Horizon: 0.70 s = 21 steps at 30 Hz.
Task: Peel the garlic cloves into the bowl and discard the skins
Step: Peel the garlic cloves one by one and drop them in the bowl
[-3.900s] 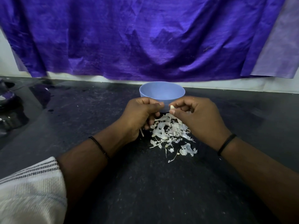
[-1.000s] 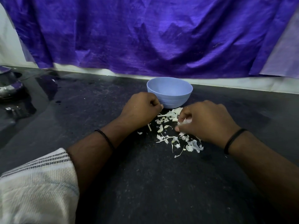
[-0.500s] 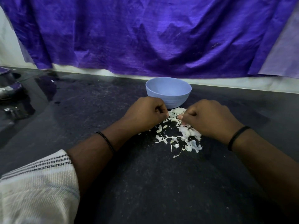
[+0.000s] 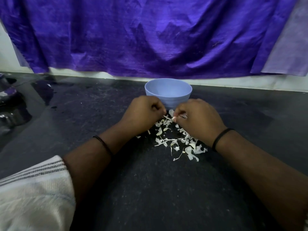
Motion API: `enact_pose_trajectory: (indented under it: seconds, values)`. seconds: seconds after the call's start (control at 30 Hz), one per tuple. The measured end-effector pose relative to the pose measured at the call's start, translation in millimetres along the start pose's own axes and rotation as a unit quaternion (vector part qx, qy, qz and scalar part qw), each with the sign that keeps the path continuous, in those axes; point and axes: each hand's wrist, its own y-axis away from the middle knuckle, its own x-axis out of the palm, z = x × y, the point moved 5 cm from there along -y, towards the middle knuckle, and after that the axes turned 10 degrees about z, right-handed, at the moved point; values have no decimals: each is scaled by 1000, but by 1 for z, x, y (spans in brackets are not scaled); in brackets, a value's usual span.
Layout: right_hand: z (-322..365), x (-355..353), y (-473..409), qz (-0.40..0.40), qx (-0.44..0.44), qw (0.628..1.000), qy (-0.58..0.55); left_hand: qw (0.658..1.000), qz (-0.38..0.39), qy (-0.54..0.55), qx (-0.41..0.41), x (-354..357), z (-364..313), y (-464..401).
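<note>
**Fingers pinch a small garlic piece just in front of the bowl**

Fingertips [image 4: 175, 117] of the right hand [image 4: 199, 120] are pressed together on a small pale garlic clove [image 4: 174, 118], held low over the counter. The left hand [image 4: 144, 112] sits just beside it with its fingers curled in. A thin pale sliver pokes out at its fingertips, but whether it is pinched there or lying on the pile is not clear.

Below and near to both hands lies a scatter of papery white skins [image 4: 176, 140], spread on the dark counter [image 4: 150, 189] and trailing toward the right wrist.

Just beyond the knuckles stands a light blue bowl [image 4: 168, 92]; its contents are hidden from this angle.

Further out, a purple cloth [image 4: 150, 34] hangs along the far wall, and a striped sleeve [image 4: 33, 189] fills the near left corner.

Risks, as a judgement: the clove is tiny and probably slippery, so it may slip from the pinch and drop among the skins, where its colour would hide it. Skin flakes clinging to the fingers could fall into the bowl with the clove. A knuckle could nudge the bowl, which stands very close.
</note>
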Motion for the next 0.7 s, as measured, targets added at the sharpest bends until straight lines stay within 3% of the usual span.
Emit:
enact_pose_trajectory:
  seconds: [0.13, 0.37, 0.53, 0.7]
  values:
    - [-7, -13, 5, -46, 15, 988, -148, 982, -67, 174, -4, -17, 8, -1]
    - [-9, -19, 9, -71, 60, 944, -317, 975, 73, 209, 13, 7, -16, 7]
    - [-6, -13, 13, -104, 82, 937, -323, 977, 67, 203, 7, 10, -16, 8]
    - [1, -6, 13, -75, 76, 962, -252, 995, 46, 87, 4, 11, -17, 9]
